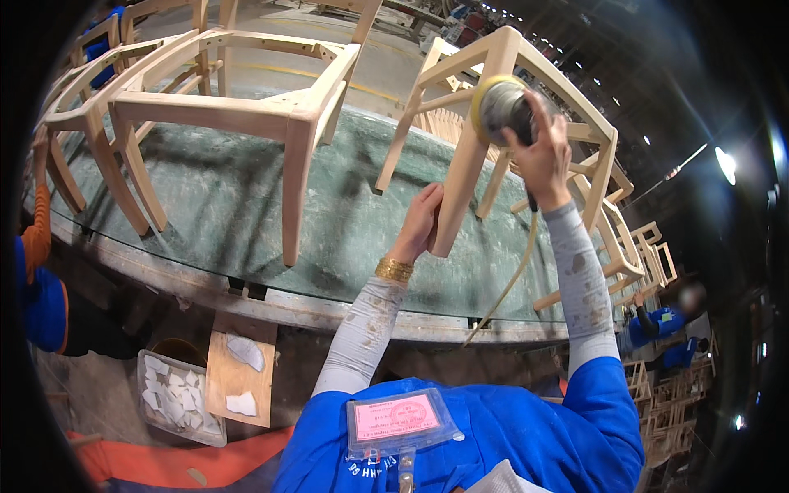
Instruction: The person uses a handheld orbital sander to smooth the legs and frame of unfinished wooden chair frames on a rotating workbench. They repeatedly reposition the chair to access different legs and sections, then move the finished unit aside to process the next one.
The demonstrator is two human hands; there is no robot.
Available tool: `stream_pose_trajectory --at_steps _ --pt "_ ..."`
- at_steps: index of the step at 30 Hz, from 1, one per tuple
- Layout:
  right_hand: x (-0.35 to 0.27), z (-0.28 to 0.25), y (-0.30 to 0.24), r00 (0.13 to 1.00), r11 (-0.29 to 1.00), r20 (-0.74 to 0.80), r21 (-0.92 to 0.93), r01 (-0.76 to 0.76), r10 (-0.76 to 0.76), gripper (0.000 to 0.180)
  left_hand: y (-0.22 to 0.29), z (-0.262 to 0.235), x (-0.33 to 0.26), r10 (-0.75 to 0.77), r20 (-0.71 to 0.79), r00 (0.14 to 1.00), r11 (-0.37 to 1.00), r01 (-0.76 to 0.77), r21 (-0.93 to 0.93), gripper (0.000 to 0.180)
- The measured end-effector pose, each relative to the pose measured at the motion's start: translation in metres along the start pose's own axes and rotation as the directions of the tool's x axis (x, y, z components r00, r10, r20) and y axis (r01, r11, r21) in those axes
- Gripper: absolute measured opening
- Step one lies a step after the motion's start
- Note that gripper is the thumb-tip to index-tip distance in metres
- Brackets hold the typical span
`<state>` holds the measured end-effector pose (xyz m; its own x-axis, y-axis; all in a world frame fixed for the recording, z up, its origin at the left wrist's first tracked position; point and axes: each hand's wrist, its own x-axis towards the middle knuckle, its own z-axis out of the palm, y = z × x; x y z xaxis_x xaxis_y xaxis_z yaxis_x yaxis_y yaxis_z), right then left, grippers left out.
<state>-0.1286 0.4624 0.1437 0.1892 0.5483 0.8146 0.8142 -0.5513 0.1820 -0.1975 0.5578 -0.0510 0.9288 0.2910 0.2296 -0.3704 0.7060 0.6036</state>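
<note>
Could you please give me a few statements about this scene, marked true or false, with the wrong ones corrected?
1. The right hand holds a round sander. True.
2. The left hand is clear of all the wood. False: it touches a wooden chair leg.
3. A gold-coloured bracelet is on the right wrist. False: it is on the left wrist.
4. Below the worktop's edge, a tray holds white scraps. True.
5. The worktop under the chair frames is bright red. False: its surface is green.
</note>
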Motion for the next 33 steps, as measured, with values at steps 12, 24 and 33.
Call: stream_pose_trajectory --at_steps 12,24,33 --pt "-0.016 -0.020 -0.001 0.999 0.998 0.049 0.057 -0.006 0.003 0.078 0.002 0.001 0.011 0.012 0.019 1.000 0.995 -0.010 -0.104 0.025" --pt "-0.003 0.004 -0.025 0.993 0.995 0.091 0.065 0.071 -0.077 0.074 0.008 0.006 0.009 -0.028 -0.039 0.999 0.994 0.024 -0.111 0.023" --pt "0.003 0.006 -0.028 0.997 0.997 0.050 0.064 0.050 -0.053 0.073 0.005 0.003 0.006 -0.054 -0.038 0.998 0.991 0.049 -0.127 0.022"
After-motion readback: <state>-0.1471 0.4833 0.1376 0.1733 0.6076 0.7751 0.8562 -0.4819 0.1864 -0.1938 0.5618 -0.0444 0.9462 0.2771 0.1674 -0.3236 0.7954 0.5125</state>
